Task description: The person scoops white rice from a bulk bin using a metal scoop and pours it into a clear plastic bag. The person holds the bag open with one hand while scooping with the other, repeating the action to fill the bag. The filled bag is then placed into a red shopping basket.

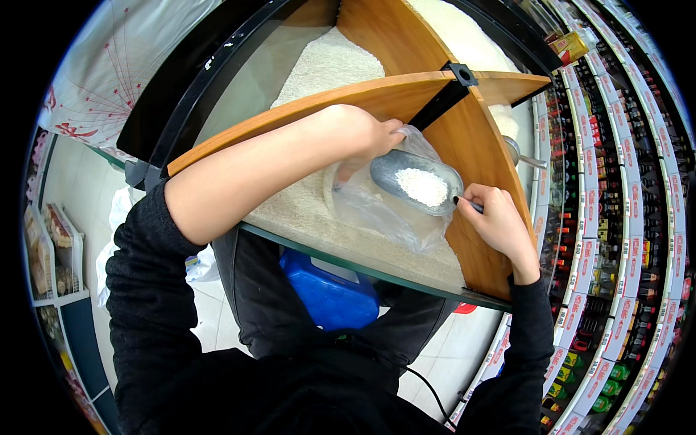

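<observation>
In my right hand (489, 215) is the handle of a metal scoop (385, 173), whose bowl carries a heap of white rice (423, 187). A clear plastic bag (375, 222) lies around and beneath the scoop. My left hand (375, 136) holds the bag near its upper edge, above the scoop's front end; part of that hand shows blurred through the plastic. Loose rice (291, 204) covers the floor of the bin compartment under both hands. Whether any rice is inside the bag, I cannot tell.
Wooden dividers (315, 111) split the bin, with more rice (340, 62) behind. A glass edge (353, 266) runs along the front. Another metal scoop's handle (533, 161) sticks out beyond the right divider. Bottle shelves (592, 217) stand right; a blue plastic stool (331, 296) is below.
</observation>
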The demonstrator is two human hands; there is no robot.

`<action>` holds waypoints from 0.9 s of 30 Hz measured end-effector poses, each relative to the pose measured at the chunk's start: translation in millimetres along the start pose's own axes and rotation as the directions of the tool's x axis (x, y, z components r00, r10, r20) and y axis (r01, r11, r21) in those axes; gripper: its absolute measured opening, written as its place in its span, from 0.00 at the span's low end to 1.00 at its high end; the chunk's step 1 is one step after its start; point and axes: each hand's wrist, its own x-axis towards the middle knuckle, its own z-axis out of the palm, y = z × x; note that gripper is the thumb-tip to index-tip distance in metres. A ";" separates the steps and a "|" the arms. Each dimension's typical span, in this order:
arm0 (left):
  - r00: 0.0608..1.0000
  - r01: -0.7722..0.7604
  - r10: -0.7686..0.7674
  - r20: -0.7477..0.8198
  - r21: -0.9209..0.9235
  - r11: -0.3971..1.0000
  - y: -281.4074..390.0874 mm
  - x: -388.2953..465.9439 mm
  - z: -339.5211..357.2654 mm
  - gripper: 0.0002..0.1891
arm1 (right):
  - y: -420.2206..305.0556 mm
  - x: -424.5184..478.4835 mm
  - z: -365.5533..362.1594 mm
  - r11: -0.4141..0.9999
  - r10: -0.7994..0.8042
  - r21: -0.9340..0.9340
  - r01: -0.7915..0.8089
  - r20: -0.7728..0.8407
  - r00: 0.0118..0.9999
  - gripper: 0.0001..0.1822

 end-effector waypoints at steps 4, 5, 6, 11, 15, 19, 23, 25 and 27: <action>1.000 -0.029 0.029 -0.003 0.013 0.999 0.1 0.4 1.9 0.68 | -1.2 0.2 2.3 1.000 0.016 -0.027 -0.016 -0.001 1.000 0.11; 0.999 -0.033 0.033 -0.009 0.017 0.999 0.0 1.0 2.1 0.68 | 0.0 0.0 3.1 0.999 0.004 -0.035 -0.004 -0.011 1.000 0.11; 0.999 -0.037 0.037 -0.015 0.021 0.999 -0.1 1.2 2.0 0.68 | 1.4 -0.1 4.3 0.999 -0.007 -0.043 0.007 -0.021 1.000 0.11; 0.999 -0.043 0.043 -0.022 0.021 0.999 -1.0 1.5 2.9 0.68 | -0.9 0.4 5.1 0.997 -0.041 -0.074 0.038 -0.037 0.998 0.11; 0.999 -0.040 0.040 -0.013 0.014 0.999 1.2 0.4 0.6 0.67 | 0.8 -0.2 6.8 0.996 -0.034 -0.088 0.029 -0.053 0.998 0.11; 0.999 -0.041 0.041 -0.020 0.026 0.999 0.5 0.7 2.2 0.66 | -0.1 0.7 7.5 0.992 -0.036 -0.120 0.030 -0.055 0.998 0.10; 0.999 -0.040 0.041 -0.018 0.026 0.999 1.1 1.1 2.6 0.66 | -1.3 0.3 6.4 0.983 -0.063 -0.177 0.048 -0.083 0.995 0.10; 0.999 -0.041 0.042 -0.018 0.024 0.999 1.2 1.9 2.3 0.66 | -0.9 0.4 6.0 0.980 -0.064 -0.195 0.046 -0.091 0.994 0.10; 0.999 -0.042 0.043 -0.019 0.023 0.999 0.7 2.2 2.4 0.66 | -1.5 0.6 5.6 0.973 -0.081 -0.225 0.054 -0.110 0.991 0.10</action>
